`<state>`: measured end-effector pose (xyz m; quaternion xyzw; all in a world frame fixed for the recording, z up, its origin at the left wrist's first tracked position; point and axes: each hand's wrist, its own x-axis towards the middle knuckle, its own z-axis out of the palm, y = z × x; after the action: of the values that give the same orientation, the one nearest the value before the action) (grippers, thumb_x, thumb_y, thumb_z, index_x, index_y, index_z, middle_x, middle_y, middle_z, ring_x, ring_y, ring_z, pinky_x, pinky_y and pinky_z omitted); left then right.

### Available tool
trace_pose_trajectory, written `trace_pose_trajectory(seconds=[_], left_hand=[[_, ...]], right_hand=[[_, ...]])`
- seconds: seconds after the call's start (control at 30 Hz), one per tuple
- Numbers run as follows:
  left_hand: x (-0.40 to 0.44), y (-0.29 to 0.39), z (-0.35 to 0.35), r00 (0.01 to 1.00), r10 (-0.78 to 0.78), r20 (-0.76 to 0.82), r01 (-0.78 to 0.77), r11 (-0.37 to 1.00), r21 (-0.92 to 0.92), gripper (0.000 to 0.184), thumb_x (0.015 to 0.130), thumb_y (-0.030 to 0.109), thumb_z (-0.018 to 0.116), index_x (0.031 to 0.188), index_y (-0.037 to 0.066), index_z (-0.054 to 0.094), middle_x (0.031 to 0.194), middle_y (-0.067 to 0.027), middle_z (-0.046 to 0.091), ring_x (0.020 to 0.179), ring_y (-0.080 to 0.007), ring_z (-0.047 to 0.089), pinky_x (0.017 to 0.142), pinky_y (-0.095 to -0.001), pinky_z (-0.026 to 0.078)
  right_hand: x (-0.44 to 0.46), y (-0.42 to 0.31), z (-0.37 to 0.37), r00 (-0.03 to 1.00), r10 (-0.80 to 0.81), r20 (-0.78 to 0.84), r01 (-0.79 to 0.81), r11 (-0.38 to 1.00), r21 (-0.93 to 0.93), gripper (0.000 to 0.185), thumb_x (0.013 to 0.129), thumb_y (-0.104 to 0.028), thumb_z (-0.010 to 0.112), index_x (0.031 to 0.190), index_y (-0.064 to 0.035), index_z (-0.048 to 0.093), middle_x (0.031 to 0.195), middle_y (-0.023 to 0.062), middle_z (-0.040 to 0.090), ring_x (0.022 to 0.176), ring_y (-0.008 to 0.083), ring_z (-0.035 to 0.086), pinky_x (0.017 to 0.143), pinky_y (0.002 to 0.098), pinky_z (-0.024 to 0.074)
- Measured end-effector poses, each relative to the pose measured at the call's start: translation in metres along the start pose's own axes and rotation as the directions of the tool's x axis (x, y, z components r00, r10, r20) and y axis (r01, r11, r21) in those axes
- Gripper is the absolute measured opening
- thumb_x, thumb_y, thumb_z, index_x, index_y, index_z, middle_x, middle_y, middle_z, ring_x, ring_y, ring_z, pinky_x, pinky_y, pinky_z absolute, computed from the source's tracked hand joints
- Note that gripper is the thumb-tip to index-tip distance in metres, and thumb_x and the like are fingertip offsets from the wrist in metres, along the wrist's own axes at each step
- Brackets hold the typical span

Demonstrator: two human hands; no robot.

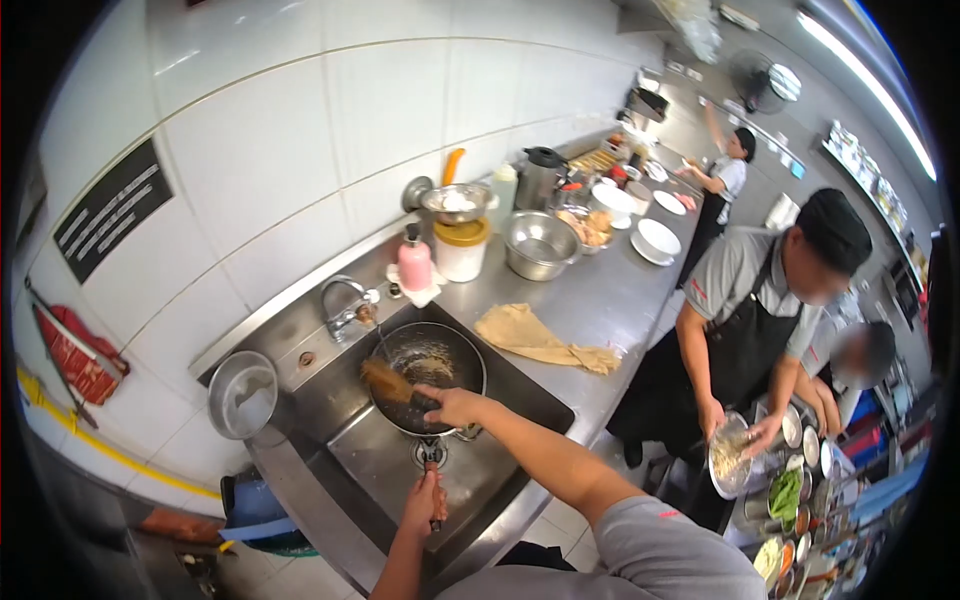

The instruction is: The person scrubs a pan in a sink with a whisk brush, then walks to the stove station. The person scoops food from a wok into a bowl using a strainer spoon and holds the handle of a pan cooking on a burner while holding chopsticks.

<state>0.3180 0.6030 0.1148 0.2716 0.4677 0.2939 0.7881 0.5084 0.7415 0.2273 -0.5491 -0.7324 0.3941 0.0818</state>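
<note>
A grey sleeve (pixel 670 540) is nearest. The left hand (pixel 425 502) has its fingers curled shut around the handle (pixel 432 465) of the pan (pixel 435 347). The right hand (pixel 455 407) has its fingers closed on the dark end of the brush (pixel 386 381). The pan is at the sink (pixel 375 465), by the tap (pixel 346 308). Its handle points back to the person. The brush lies across the pan, bristles left. Fingers hide some of its dark end. Farther off, a cloth (pixel 540 335) lies near a bowl (pixel 540 262).
</note>
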Motion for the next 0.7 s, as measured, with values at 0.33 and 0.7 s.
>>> trace_pose_trajectory(seconds=[0.33,0.7], left_hand=[[0.005,-0.009,-0.007,0.999,-0.024,-0.027,0.024,1.0,-0.019,0.043,0.092,0.048,0.046,0.108,0.008,0.045,0.062,-0.0029,0.047,0.041,-0.0124,0.045,0.037,-0.0278,0.04],[0.007,-0.012,-0.019,0.998,-0.061,-0.018,0.061,0.998,-0.024,0.047,0.094,0.048,0.041,0.114,0.006,0.044,0.062,-0.003,0.048,0.038,-0.0121,0.043,0.036,-0.0269,0.038]], right_hand=[[-0.046,0.061,-0.103,0.822,0.522,0.226,-0.511,0.852,-0.111,0.068,0.086,-0.033,0.059,0.144,-0.0292,0.025,0.108,0.0113,0.062,0.063,0.0185,0.057,0.053,0.0345,0.0497],[-0.002,0.046,-0.033,0.849,0.012,0.528,0.133,0.962,-0.237,0.082,0.075,-0.038,0.068,0.144,-0.0272,0.025,0.13,0.0215,0.048,0.118,0.0326,0.048,0.096,0.0376,0.0397]])
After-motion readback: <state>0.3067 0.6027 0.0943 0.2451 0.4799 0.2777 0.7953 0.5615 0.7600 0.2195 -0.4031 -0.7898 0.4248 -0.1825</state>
